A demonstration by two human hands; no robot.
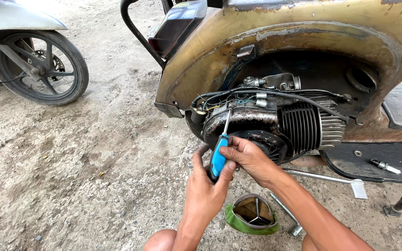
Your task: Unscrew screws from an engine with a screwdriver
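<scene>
Outdoors on dirt, both hands' grip [224, 162] pinches the blue screwdriver [219, 157] against the engine [275, 125].

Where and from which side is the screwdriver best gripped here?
By its blue handle, from below and behind: the thin shaft points up into the engine, so only the thick handle end is free. Both the left hand and right hand close there.

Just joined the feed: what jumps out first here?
Dead centre, both hands grip a blue-handled screwdriver, left hand and right hand, its tip against the exposed engine of a rusty scooter body. A motorbike wheel stands top left on dirt.
</scene>
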